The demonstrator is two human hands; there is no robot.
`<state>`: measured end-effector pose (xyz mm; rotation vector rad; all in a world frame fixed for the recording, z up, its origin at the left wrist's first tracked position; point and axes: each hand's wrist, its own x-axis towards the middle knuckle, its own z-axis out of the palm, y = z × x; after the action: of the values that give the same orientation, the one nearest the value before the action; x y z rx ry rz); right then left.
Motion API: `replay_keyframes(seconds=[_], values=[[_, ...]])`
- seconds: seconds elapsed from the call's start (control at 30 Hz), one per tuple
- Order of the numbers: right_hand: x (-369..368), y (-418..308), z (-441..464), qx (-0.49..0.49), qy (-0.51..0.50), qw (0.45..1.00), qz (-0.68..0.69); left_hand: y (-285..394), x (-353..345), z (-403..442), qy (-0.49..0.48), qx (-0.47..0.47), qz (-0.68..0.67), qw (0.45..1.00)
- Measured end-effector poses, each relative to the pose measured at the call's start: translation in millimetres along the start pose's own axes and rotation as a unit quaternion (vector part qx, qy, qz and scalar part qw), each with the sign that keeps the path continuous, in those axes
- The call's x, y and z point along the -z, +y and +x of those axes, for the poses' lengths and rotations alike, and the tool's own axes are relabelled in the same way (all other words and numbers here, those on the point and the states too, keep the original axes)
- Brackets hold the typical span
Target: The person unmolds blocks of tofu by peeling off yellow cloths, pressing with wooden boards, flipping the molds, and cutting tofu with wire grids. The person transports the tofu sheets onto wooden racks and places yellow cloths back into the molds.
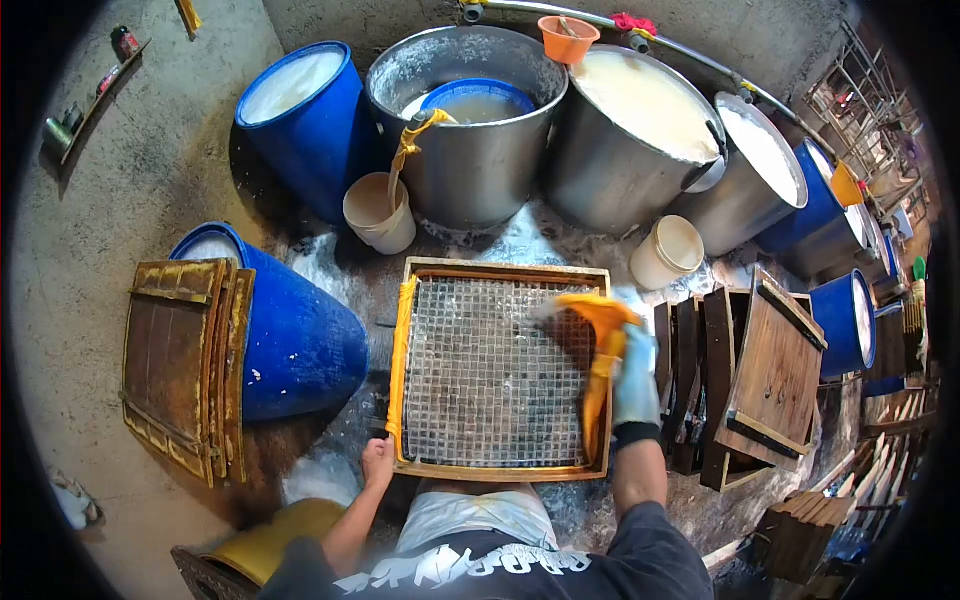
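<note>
A square wooden frame (503,470) with a mesh grid (490,380) inside lies in front of me. Yellow cloth (402,350) runs along its left edge. At the frame's lower left corner, my bare left hand (378,462) is closed on the frame's edge. My right hand (637,378), in a light blue glove, is at the right edge, blurred by motion, closed on an orange cloth (600,315) that reaches over the upper right of the mesh. Part of the cloth hangs down inside the right side.
Steel vats (480,170) and blue barrels (310,150) stand along the wall. White buckets (385,235) sit on the wet floor. Stacked wooden boards (165,365) lean at left; wooden frames and a board (775,375) are at right. An orange bowl (567,46) rests between vats.
</note>
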<state>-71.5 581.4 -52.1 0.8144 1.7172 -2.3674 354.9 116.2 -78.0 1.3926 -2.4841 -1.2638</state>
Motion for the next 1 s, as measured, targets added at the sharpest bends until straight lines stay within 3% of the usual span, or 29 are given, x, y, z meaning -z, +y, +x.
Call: replay_keyframes(seconds=[0.03, 0.1, 0.13, 0.2, 0.27, 0.3, 0.33, 0.37, 0.4, 0.43, 0.47, 0.53, 0.6, 0.63, 0.67, 0.7, 0.8, 0.93, 1.0], values=[[30.7, -32.2, -27.5, 0.124, -0.027, 0.991, 0.032, -8.6, -3.5, 1.5, -0.002, 0.023, 0.000, 1.000], [127.4, -27.3, -48.5, 0.035, 0.168, 0.985, -0.028, -10.6, -5.0, -0.9, -0.005, 0.041, 0.001, 0.999], [143.2, -12.5, -77.2, 0.104, 0.138, 0.984, 0.040, 13.7, 1.5, -8.3, 0.050, -0.008, 0.028, 0.998], [209.6, 29.4, -91.0, 0.050, 0.147, 0.987, -0.051, 47.9, 2.1, -16.3, 0.102, -0.062, 0.050, 0.992], [268.0, 90.9, -98.3, -0.005, 0.092, 0.979, -0.184, 64.8, 1.6, -26.4, -0.105, 0.132, -0.073, 0.983], [266.5, 113.1, -115.0, 0.092, 0.135, 0.921, -0.355, 67.3, -3.6, -29.3, -0.102, 0.128, -0.072, 0.984], [236.4, 106.7, -151.8, 0.079, 0.143, 0.906, -0.390, 62.8, -10.5, -33.5, -0.073, 0.094, -0.004, 0.993], [231.2, 128.5, -164.1, 0.076, 0.118, 0.938, -0.316, 58.0, -19.2, -36.1, -0.044, 0.058, 0.063, 0.995], [222.5, 133.1, -174.8, 0.080, 0.047, 0.942, -0.322, 54.8, -26.6, -37.3, -0.015, 0.019, 0.131, 0.991], [218.2, 146.7, -181.8, 0.116, 0.037, 0.919, -0.375, 52.3, -31.0, -39.3, 0.042, -0.006, 0.123, 0.992], [183.4, 105.7, -211.4, 0.036, 0.013, 0.920, -0.390, 53.9, -34.0, -40.6, 0.038, -0.010, 0.125, 0.991], [159.8, 83.1, -227.1, 0.029, 0.008, 0.837, -0.546, 55.6, -29.4, -40.9, 0.245, -0.083, 0.225, 0.939], [157.9, 79.1, -220.7, -0.019, 0.004, 0.816, -0.578, 25.2, -20.9, -25.5, 0.257, -0.062, 0.240, 0.934], [154.9, 77.0, -217.5, -0.063, -0.003, 0.790, -0.610, 14.7, -7.2, -16.2, 0.050, 0.064, 0.104, 0.991], [156.0, 78.2, -214.1, -0.061, 0.001, 0.791, -0.609, 6.8, 0.7, -11.4, -0.163, 0.184, -0.040, 0.968], [159.3, 80.9, -208.0, -0.068, -0.025, 0.771, -0.633, 2.9, 3.4, -13.0, -0.200, 0.229, -0.060, 0.951], [155.4, 77.0, -203.2, -0.095, -0.057, 0.737, -0.666, -6.7, 8.8, -3.8, -0.255, 0.204, -0.008, 0.945], [153.0, 88.3, -198.1, -0.115, -0.045, 0.720, -0.683, -20.9, 6.0, 15.9, -0.284, 0.203, 0.025, 0.937], [153.9, 98.2, -198.2, -0.110, -0.031, 0.717, -0.687, -25.0, 5.8, 18.7, -0.245, 0.197, 0.035, 0.949]])
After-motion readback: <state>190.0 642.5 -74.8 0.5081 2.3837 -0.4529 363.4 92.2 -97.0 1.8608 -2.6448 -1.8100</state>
